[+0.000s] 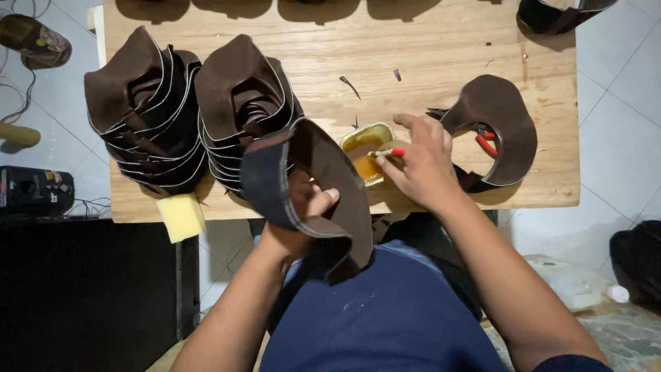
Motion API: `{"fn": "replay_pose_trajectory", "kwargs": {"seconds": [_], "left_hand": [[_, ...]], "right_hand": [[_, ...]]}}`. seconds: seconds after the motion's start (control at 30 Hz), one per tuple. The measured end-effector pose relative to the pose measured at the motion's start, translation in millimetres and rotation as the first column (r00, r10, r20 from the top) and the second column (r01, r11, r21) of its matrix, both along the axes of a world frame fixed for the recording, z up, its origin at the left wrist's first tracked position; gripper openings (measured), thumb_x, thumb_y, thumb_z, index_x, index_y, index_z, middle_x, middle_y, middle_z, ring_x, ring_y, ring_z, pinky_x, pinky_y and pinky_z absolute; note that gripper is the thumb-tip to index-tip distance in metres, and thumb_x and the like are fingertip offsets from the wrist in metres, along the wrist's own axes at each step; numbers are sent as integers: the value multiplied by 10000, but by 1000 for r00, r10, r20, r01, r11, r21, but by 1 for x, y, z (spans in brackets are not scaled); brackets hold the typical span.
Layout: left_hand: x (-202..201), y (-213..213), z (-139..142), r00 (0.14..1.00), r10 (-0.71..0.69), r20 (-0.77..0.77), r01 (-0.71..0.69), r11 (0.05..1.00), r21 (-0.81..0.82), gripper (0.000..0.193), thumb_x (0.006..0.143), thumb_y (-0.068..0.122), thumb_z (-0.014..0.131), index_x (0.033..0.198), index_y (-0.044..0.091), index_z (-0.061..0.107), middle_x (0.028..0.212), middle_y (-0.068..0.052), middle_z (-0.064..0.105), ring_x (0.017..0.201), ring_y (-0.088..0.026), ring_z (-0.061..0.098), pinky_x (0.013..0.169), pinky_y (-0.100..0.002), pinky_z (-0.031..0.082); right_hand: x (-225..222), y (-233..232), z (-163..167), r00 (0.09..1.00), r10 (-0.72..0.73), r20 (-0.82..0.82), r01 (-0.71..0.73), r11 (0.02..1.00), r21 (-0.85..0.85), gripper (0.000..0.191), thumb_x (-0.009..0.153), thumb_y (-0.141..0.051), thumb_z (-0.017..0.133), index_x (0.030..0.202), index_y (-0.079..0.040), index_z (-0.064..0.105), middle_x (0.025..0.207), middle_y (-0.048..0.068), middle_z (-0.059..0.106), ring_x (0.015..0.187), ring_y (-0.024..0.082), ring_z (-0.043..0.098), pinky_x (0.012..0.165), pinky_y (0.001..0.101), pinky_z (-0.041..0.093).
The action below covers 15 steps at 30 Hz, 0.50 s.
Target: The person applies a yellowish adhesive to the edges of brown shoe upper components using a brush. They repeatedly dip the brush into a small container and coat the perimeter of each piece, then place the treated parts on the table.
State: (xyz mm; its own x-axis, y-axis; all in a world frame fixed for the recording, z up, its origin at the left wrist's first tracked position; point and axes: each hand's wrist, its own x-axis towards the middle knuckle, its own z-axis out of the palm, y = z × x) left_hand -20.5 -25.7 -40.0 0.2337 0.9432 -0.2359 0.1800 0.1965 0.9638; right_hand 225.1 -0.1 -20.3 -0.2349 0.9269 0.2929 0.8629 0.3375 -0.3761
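Two hands busy | left hand (303,207) clamped on curved brown leather piece (313,182), held over table edge | right hand (421,165) pinching red-handled brush (387,153), tip in small tin of amber glue (365,151) on wooden table (441,48) | two stacks of leather pieces (196,110) left of tin | yellow sponge (181,217) at front edge

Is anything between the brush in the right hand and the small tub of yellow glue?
Nothing visible. The right hand holds the red-handled brush directly over the open glue tub; the brown leather piece in the left hand sits beside it, not across.
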Motion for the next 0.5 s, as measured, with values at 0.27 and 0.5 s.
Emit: {"fn": "replay_pose_trajectory", "kwargs": {"seconds": [0.27,0.5], "left_hand": [[2,7,15,790,254,558,12,903,-429,250,889,60,574,1126,15,639,976,-79,710,849,-168,689,788,-334,579],[12,12,23,778,232,583,58,898,-435,191,932,62,576,1092,-18,643,961,-108,707,836,-185,678,776,-342,559]], "right_hand": [[11,-15,17,992,-26,-120,38,995,95,186,912,-225,775,1062,-114,784,1375,143,581,1278,352,493,1074,485,378],[14,-37,30,759,-288,-584,46,918,-394,192,959,-171,701,1091,-44,758,954,72,763,856,160,707,788,300,557]]}}
